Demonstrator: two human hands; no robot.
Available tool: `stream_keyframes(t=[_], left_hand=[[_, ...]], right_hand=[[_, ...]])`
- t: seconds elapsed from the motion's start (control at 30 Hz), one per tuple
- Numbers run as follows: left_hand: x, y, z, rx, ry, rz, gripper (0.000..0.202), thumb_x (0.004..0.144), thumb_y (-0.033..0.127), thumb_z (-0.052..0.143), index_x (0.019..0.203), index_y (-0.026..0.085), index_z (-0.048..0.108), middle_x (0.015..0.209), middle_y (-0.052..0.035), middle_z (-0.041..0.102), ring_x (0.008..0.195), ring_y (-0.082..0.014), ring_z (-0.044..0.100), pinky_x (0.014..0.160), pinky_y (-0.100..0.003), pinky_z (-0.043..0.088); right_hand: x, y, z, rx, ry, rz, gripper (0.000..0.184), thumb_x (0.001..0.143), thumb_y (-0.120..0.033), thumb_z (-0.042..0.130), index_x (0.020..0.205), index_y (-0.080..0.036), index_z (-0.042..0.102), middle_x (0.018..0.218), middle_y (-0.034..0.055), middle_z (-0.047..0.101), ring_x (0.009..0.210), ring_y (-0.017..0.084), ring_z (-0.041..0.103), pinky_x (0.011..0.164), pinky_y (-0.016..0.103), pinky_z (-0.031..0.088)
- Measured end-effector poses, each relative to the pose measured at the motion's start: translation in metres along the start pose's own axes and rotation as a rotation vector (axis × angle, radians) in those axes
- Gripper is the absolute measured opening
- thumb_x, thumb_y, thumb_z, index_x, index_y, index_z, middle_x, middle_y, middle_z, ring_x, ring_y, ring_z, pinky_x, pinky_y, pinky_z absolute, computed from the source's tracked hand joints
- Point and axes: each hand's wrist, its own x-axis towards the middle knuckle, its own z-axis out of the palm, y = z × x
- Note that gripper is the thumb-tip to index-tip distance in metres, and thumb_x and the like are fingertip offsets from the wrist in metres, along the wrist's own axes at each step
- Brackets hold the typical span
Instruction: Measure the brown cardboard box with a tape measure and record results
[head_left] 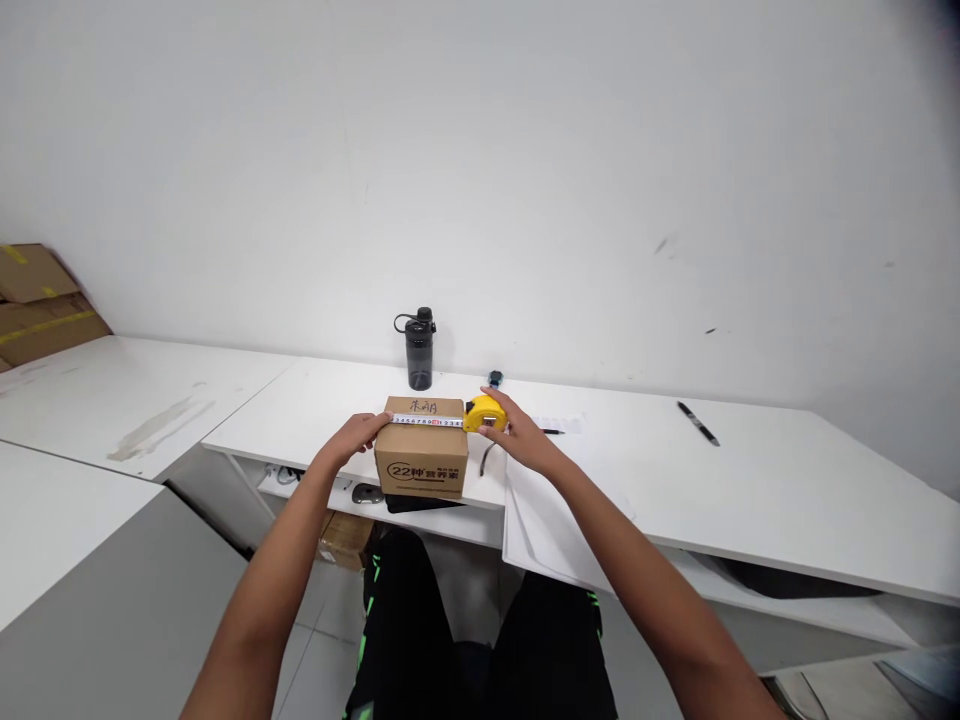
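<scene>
A small brown cardboard box (421, 442) with printed and handwritten characters sits near the front edge of the white desk. Across its top runs the white blade (427, 421) of a tape measure, extended from left to right. My left hand (361, 436) is closed at the box's left edge, its fingertips pinching the blade's end there. In my right hand (523, 438) is the yellow tape measure case (486, 412), gripped between thumb and fingers at the box's right edge. The fingers' far side is hidden behind the case.
Behind the box stands a dark shaker bottle (419, 352) near the wall. A watch (496, 379), a pen (553, 432) and white paper (547, 525) lie to the right, with a black marker (697, 424) farther over. Cardboard boxes (49, 322) are stacked at far left.
</scene>
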Motion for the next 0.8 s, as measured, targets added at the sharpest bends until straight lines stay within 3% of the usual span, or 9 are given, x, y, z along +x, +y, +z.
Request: stream_keyframes(t=[0.23,0.4,0.5,0.67,0.8], left_hand=[[-0.005,-0.007,-0.008,-0.114,-0.113,0.106,0.048,0.074,0.063,0.054,0.061,0.017,0.051,0.057,0.0013,0.049,0.056,-0.0124,0.043,0.057,-0.027,0.035],[-0.003,0.004,-0.025,-0.134,-0.031,0.191,0.040,0.077,0.054,0.056,0.062,0.017,0.050,0.061,0.0012,0.050,0.056,-0.0115,0.044,0.059,-0.026,0.037],[0.009,0.029,-0.029,-0.049,-0.031,0.256,0.038,0.077,0.051,0.054,0.060,0.018,0.050,0.061,0.0006,0.050,0.059,-0.0129,0.046,0.060,-0.027,0.039],[0.044,0.079,-0.006,0.061,-0.219,0.347,0.037,0.075,0.053,0.055,0.068,0.018,0.055,0.070,-0.0024,0.056,0.068,-0.0170,0.054,0.065,-0.029,0.045],[0.064,0.087,0.023,0.196,-0.161,0.419,0.041,0.082,0.057,0.042,0.072,0.018,0.053,0.077,-0.0041,0.061,0.074,-0.0185,0.057,0.068,-0.030,0.046]], right_hand=[[-0.004,-0.001,-0.004,-0.103,0.041,-0.010,0.066,0.084,-0.043,0.060,0.144,-0.035,0.033,0.144,0.0052,0.044,0.131,0.027,0.042,0.106,0.049,0.037],[-0.027,-0.027,-0.003,-0.235,0.151,-0.112,0.061,0.083,-0.043,0.062,0.139,-0.032,0.041,0.133,0.0094,0.052,0.121,0.031,0.051,0.098,0.053,0.045],[-0.057,-0.056,0.027,-0.247,0.319,-0.198,0.055,0.081,-0.040,0.064,0.132,-0.028,0.047,0.124,0.0133,0.054,0.115,0.031,0.055,0.090,0.052,0.052],[-0.093,-0.097,0.100,-0.287,0.479,-0.414,0.067,0.080,-0.018,0.060,0.139,-0.033,0.031,0.130,0.0129,0.052,0.115,0.028,0.058,0.083,0.044,0.057],[-0.090,-0.104,0.124,-0.384,0.498,-0.339,0.056,0.080,-0.017,0.055,0.133,-0.030,0.043,0.134,0.0129,0.052,0.109,0.028,0.062,0.074,0.039,0.058]])
